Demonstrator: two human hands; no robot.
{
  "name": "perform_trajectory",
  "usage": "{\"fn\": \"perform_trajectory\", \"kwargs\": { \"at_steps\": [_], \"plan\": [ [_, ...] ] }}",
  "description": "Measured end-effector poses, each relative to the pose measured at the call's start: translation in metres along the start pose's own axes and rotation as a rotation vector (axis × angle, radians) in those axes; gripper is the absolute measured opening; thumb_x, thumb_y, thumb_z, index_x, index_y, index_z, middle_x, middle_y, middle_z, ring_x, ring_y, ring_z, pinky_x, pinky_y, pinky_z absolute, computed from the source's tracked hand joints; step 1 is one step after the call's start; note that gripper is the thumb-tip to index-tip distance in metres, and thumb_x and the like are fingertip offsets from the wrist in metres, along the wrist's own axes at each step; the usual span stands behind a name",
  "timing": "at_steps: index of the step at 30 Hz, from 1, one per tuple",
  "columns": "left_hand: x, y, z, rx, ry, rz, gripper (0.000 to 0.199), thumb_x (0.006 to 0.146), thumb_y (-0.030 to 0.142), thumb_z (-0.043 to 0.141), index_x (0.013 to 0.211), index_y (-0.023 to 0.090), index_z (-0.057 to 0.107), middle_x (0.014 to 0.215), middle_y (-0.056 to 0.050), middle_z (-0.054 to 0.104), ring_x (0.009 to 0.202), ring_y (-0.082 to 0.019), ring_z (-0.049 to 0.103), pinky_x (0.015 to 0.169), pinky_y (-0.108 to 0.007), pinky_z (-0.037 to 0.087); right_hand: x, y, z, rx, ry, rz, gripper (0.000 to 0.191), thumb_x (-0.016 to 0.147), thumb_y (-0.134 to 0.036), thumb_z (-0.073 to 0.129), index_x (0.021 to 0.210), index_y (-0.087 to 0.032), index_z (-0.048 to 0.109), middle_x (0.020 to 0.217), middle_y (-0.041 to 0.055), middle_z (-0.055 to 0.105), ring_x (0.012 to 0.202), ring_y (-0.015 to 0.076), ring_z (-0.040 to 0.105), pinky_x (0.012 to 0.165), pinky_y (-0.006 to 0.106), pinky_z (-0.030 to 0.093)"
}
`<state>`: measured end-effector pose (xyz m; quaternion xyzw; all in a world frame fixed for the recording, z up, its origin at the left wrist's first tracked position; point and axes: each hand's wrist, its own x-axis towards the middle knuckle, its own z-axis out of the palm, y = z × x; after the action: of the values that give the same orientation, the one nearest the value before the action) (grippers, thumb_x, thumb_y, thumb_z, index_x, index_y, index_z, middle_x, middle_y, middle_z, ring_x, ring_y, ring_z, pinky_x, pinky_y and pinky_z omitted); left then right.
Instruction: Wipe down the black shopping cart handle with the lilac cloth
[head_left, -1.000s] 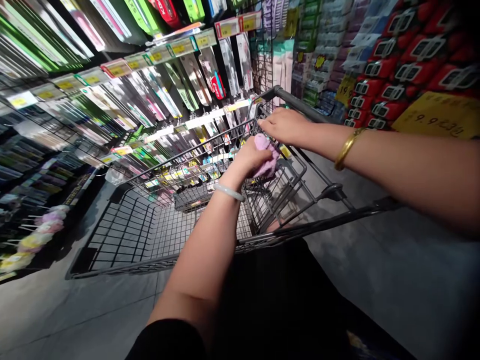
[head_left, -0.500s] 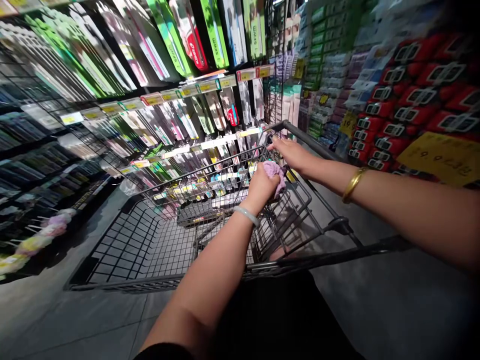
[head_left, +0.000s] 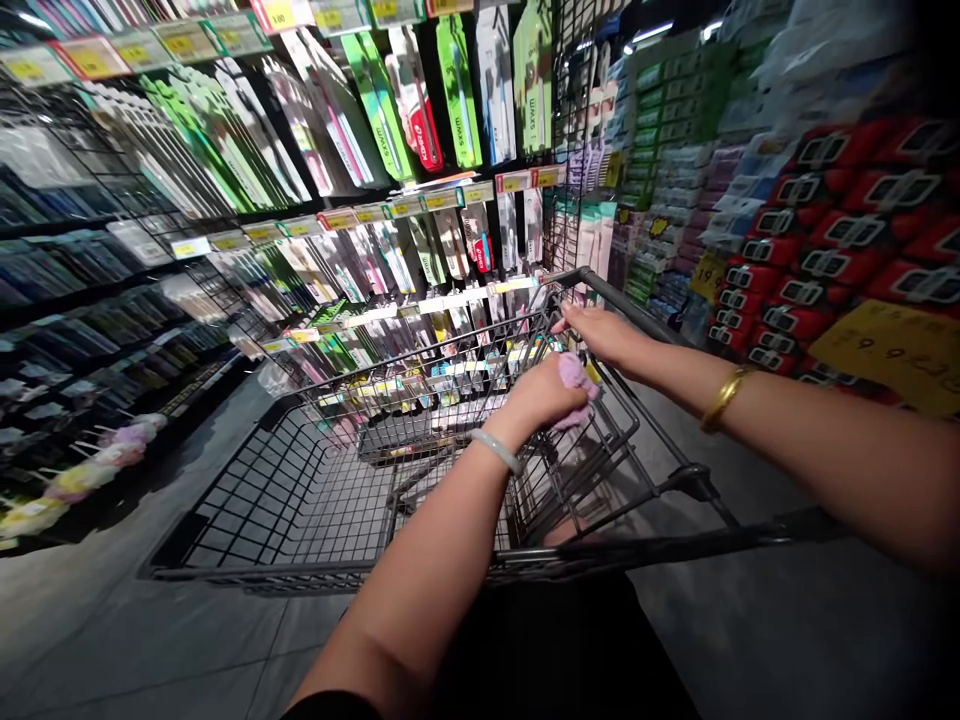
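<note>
My left hand (head_left: 551,390), with a pale bangle at the wrist, is closed around a bunched purple cloth (head_left: 576,378). It holds the cloth over the child-seat end of a dark wire shopping cart (head_left: 255,515). Beyond it, my right hand (head_left: 604,335) is at the cart's far rim near the corner, a gold bangle on its wrist. The right fingers bend over the cart's frame there, their tips partly hidden. The cart's wire basket stretches to the left, and folded wire parts (head_left: 592,490) lie under the hands.
Racks of packaged toothbrushes (head_left: 457,100) with price labels rise behind the cart. Stacked red packages (head_left: 855,230) and a yellow price sign (head_left: 892,345) stand at the right. Fluffy pastel items on sticks (head_left: 82,470) are at the lower left. Grey floor (head_left: 82,630) surrounds the cart.
The view has shifted, so the shelves and cart sit lower and slightly right. My left hand has moved a little right with the purple cloth. The right hand stays at the cart's far rim.
</note>
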<state>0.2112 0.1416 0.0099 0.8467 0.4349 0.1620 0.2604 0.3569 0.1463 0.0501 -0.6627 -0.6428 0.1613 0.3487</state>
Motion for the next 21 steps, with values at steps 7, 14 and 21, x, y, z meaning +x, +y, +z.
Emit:
{"fn": "perform_trajectory", "kwargs": {
  "at_steps": [7,14,21],
  "plan": [
    [-0.004,0.008,-0.003,0.003,-0.102,0.157,0.036,0.072,0.034,0.068,0.103,0.021,0.056,0.102,-0.006,0.071,0.09,-0.025,0.067,0.076,-0.033,0.052,0.005,0.004,0.001,-0.068,-0.021,-0.061,0.062,0.103,-0.05,0.024,0.093,-0.017,0.075,0.118,0.0109,0.071,0.115,0.0234,0.062,0.103,0.031,0.041],
    [-0.012,0.01,-0.007,0.077,-0.084,0.192,0.049,0.071,0.038,0.07,0.114,0.021,0.053,0.107,-0.007,0.07,0.093,-0.025,0.067,0.077,-0.033,0.052,0.006,0.004,0.001,-0.124,-0.052,-0.054,0.064,0.102,-0.052,0.023,0.091,-0.017,0.075,0.115,0.0124,0.072,0.114,0.0254,0.062,0.102,0.035,0.042],
    [-0.012,0.015,0.003,0.105,0.013,0.276,0.044,0.072,0.036,0.069,0.111,0.02,0.054,0.11,-0.009,0.069,0.095,-0.028,0.065,0.081,-0.036,0.051,0.004,0.004,0.001,-0.071,-0.029,-0.081,0.065,0.101,-0.057,0.024,0.089,-0.016,0.073,0.112,0.0128,0.073,0.11,0.0255,0.064,0.102,0.035,0.043]
  ]
}}
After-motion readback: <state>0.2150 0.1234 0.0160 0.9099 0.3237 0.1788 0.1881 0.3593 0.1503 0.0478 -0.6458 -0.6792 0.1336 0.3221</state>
